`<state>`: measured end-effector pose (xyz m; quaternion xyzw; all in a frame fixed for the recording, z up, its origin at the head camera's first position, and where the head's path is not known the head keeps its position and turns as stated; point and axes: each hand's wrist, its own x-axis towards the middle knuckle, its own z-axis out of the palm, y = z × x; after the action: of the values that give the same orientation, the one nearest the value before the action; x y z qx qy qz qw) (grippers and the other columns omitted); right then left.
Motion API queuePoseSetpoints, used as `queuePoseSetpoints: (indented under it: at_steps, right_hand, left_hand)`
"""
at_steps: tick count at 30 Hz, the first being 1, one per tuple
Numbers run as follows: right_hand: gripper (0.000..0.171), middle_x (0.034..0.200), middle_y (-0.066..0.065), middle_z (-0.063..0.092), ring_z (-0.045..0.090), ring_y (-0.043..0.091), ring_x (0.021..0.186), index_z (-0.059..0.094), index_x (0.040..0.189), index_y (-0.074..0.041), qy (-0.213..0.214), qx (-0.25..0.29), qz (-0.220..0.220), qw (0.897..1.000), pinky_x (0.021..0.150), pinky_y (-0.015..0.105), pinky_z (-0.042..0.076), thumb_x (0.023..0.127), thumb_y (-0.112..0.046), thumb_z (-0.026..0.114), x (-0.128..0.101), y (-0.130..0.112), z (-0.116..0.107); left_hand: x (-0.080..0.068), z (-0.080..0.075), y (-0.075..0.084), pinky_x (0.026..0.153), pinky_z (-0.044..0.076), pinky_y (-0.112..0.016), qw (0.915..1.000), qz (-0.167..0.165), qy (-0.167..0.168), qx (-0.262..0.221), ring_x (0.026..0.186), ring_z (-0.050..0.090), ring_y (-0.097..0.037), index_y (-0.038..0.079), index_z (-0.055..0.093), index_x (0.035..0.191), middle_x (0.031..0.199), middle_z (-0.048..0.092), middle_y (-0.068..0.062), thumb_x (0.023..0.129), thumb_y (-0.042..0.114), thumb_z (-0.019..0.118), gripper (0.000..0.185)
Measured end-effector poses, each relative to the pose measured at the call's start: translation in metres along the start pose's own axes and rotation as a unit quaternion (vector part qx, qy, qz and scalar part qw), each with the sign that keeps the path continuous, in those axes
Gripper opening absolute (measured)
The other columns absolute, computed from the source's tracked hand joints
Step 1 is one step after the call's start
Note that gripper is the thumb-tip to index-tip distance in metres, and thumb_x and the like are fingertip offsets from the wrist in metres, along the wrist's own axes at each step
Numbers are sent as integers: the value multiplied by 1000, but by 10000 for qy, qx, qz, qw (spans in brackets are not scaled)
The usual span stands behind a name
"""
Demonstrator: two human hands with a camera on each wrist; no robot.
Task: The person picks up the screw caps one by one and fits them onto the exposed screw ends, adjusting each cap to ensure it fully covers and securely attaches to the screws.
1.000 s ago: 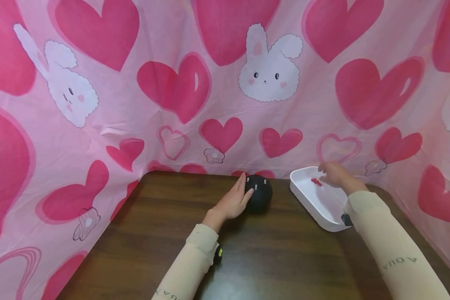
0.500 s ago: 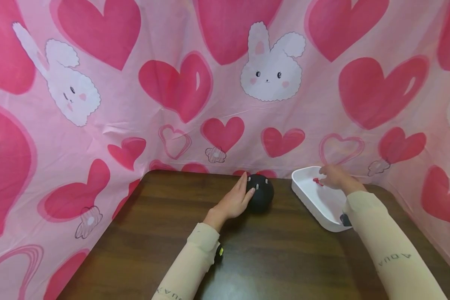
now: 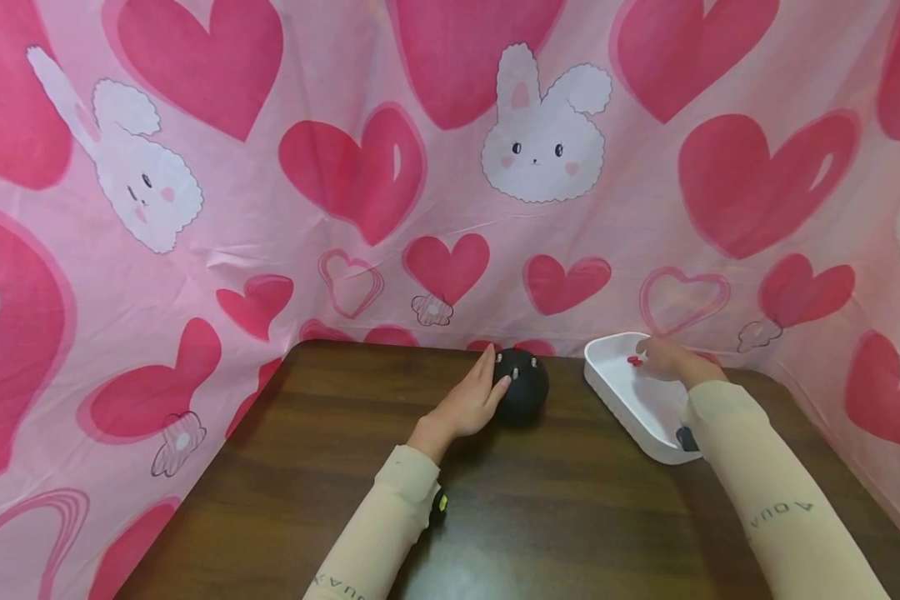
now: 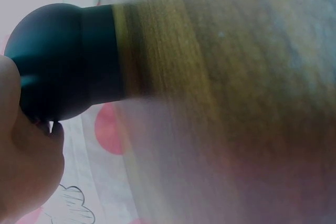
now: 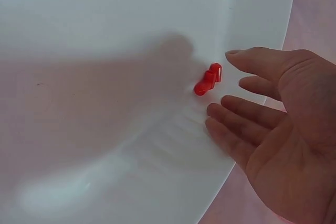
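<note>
A small red plastic piece (image 5: 208, 80) lies on the floor of a white plastic tray (image 3: 621, 402) that stands at the far right of the dark wooden table (image 3: 285, 467), close to the pink curtain (image 3: 270, 208) printed with hearts and rabbits. The right hand (image 5: 273, 129) hovers over the tray's far end with fingers straight and slightly spread, holding nothing; the red piece sits just beyond the fingertips (image 5: 233, 53), near the index finger but apart from it as far as the right wrist view shows. The piece looks tiny, light and rigid, and on the smooth tray floor it will likely skid if nudged, so a fine pinch between thumb and index tip across its narrow middle seems the surest hold. Left of the tray, at the far middle of the table, stands a rounded black object (image 3: 522, 387) with small pale marks on top. The left hand (image 3: 468, 402) rests against its left side, fingers laid fairly straight over the curve and not wrapped round it; the left wrist view shows the object (image 4: 68, 61) as a matte dome on a short cylindrical base, with the hand (image 4: 26, 171) pressed against it. It appears hard and smooth, stable on its flat base, and best steadied from the side as it is now. Both arms wear cream sleeves (image 3: 765, 492).
</note>
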<state>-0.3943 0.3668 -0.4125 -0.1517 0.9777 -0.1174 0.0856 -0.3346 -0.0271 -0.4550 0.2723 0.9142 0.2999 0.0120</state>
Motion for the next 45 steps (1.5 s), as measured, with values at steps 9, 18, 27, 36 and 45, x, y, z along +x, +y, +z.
queuePoseSetpoints:
  at_steps: [9,18,27,36,45]
  right_hand:
    - [49,120,32,60,56,48,111,54,130,17,-708,168,103,9973,104,66,42,94,-13,69,-8,-2,-3]
    - [32,100,18,59,55,35,96,62,115,10,-920,186,-74,9956,93,53,47,92,-11,68,-9,-1,-2]
    - [20,94,20,60,54,30,87,64,103,13,-744,251,-484,9957,85,46,49,91,-3,64,-7,4,2]
    - [24,103,23,69,63,33,94,70,108,13,-1020,122,-367,9940,93,53,54,91,-2,64,-10,-2,-3]
    - [22,111,23,69,66,35,101,71,111,8,-1453,821,344,9854,93,53,56,91,1,66,-15,-5,-6]
  left_hand:
    - [0,0,1,126,15,-37,10000,-31,7,46,158,9,-20,7,-1,165,173,3,-8,109,49,32,77]
    - [-1,0,1,126,15,-36,10000,-52,-14,2,158,9,-20,7,0,165,173,3,-7,109,52,32,79]
    - [0,0,1,126,14,-37,10000,-45,-28,-34,158,8,-20,7,-1,165,173,3,-8,109,51,31,78]
    - [-2,0,2,126,15,-38,10000,-37,-21,-30,158,9,-21,7,0,165,173,3,-8,109,51,31,77]
    - [-2,0,2,126,14,-37,10000,-47,-39,-14,158,8,-20,8,0,165,173,2,-7,109,51,30,77]
